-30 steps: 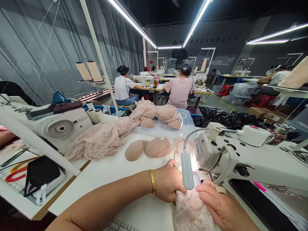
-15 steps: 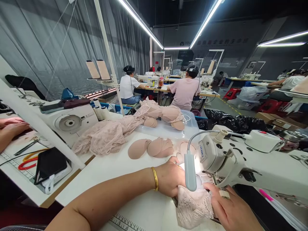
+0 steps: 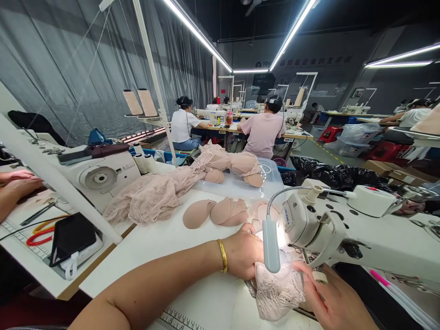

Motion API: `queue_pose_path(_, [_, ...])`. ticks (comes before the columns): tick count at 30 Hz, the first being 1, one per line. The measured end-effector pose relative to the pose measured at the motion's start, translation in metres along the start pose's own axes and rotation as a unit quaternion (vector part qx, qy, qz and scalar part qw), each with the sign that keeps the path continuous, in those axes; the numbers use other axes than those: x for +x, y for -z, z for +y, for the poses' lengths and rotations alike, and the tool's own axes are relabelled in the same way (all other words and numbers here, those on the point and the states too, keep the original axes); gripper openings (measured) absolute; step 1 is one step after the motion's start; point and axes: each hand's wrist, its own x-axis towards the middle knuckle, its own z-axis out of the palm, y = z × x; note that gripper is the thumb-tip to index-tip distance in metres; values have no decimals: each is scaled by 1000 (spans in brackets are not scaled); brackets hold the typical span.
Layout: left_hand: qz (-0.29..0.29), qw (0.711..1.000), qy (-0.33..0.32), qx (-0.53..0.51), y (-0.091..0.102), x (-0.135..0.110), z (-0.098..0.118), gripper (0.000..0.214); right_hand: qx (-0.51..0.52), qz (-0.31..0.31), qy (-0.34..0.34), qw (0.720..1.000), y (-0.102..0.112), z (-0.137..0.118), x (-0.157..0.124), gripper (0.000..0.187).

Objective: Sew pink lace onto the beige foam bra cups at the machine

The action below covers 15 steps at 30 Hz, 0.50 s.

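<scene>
A piece of pale pink lace fabric [image 3: 279, 293] lies under the needle area of the white sewing machine [image 3: 371, 238], its near edge hanging toward me. My left hand [image 3: 244, 253], with a gold bangle at the wrist, grips the fabric's left side; the lamp hides some of its fingertips. On the right side, my right hand [image 3: 332, 293] pinches the fabric's edge between thumb and fingers, a pale band around one finger. The grey lamp head [image 3: 271, 247] glows over the work and covers part of the stitching spot.
Beige bra cups [image 3: 228, 211] lie beyond my left hand. A heap of lace [image 3: 151, 197] spreads to a clear plastic bin [image 3: 275, 178]. A white thread-stand pole [image 3: 154, 68] rises at left, near a black phone [image 3: 74, 238] and another person's hands [image 3: 20, 183].
The lace fabric has shifted slightly away from me, and its near edge hangs a little differently. Both hands keep nearly the same place and hold.
</scene>
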Motion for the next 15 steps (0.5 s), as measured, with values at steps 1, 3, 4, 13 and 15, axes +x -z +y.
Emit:
queue_pose_path(1, [-2,1000,-6,-13,0,-1,0,7,15,-21,26,999,2,-2,2,21])
queue_pose_path(3, [-4,999,-13,-33,0,-2,-2,7,45,-80,75,993,5,-6,5,24])
queue_pose_path(4, [-3,999,-14,-37,1,-3,-2,7,52,-113,86,988,6,-7,7,28])
queue_pose_path(13, [-17,999,20,20,13,-12,6,13,-64,-76,37,994,3,14,-9,37])
queue_pose_path(15, [-31,996,63,57,12,-11,16,18,-63,-38,50,996,4,9,-5,40])
